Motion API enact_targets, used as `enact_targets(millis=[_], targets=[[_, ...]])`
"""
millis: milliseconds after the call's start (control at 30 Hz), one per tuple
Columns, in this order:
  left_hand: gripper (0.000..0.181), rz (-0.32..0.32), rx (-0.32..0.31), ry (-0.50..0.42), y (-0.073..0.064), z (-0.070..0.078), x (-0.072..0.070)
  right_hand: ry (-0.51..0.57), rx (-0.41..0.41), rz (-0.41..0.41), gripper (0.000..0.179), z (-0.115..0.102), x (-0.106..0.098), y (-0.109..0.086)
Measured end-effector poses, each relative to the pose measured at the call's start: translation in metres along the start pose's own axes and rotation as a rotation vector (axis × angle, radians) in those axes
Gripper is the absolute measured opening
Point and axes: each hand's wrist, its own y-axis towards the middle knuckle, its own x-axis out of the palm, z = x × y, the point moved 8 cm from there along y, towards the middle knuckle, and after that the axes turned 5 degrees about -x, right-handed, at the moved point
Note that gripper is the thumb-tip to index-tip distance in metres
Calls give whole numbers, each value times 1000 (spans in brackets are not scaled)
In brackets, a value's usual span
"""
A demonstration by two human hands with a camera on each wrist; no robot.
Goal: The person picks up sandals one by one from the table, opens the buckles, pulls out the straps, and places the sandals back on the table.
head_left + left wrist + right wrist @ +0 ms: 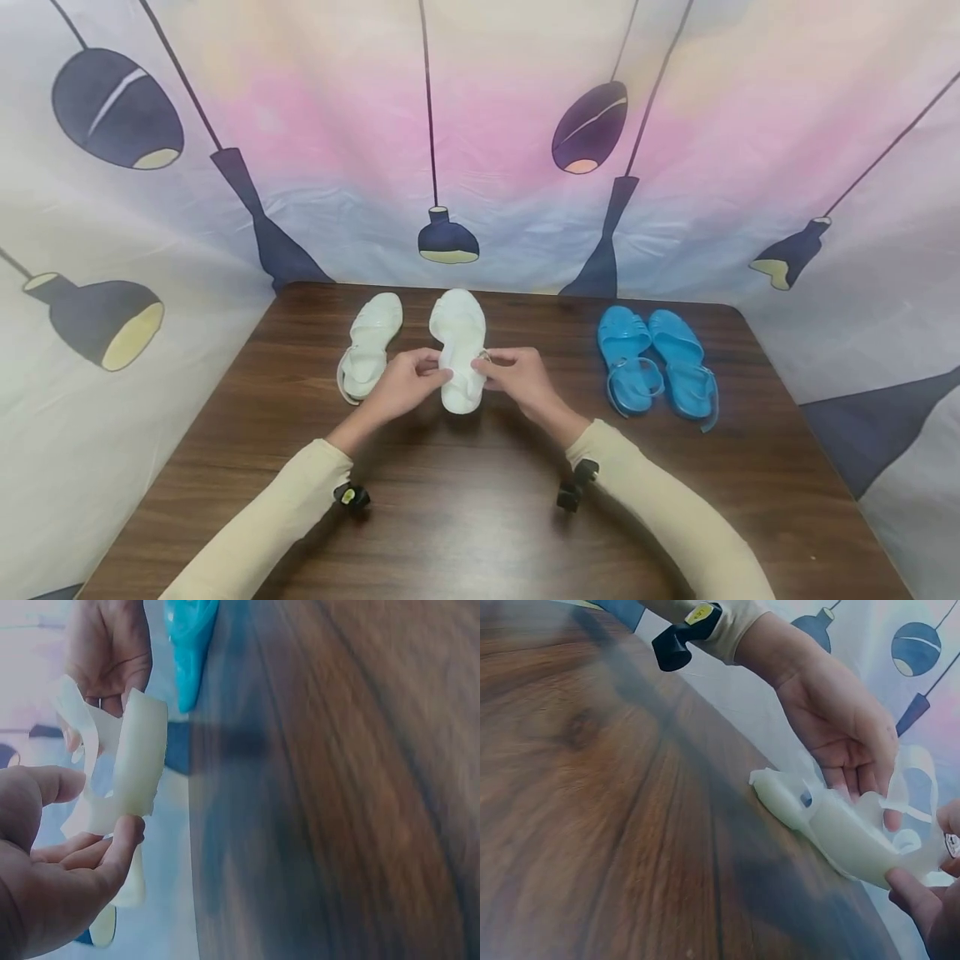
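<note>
A white sandal [459,321] is held up over the table by both hands, its toe toward the back. My left hand [405,385] pinches its left side near the heel, thumb on top. The right hand [521,379] pinches the opposite side, by the ankle strap and a small metal buckle [952,844]. In the left wrist view, the sandal's thick heel [142,757] and looped strap stand between the two hands. Just left of the left hand, a second white sandal [377,321] lies on the table, toe pointing away, its strap looped out at the heel.
Two blue sandals [626,333] lie side by side at the right of the brown wooden table [480,517], straps toward me. A curtain [495,100] printed with hanging lamps stands along the back and sides. Small black cameras [352,497] are strapped at both wrists.
</note>
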Motion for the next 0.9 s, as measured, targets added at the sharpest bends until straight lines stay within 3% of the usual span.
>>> enact_targets(millis=[200, 433, 600, 700, 900], targets=[[42, 35, -6, 21, 7, -8, -28, 7, 43, 14, 37, 9, 15, 20], [32, 257, 42, 71, 4, -29, -82, 31, 83, 7, 41, 21, 35, 38], [35, 379, 50, 140, -2, -48, -108, 40, 107, 5, 41, 32, 45, 47], [40, 379, 10, 158, -5, -63, -115, 43, 117, 7, 44, 37, 49, 50], [52, 296, -118, 151, -9, -87, -116, 67, 134, 6, 48, 47, 55, 56]])
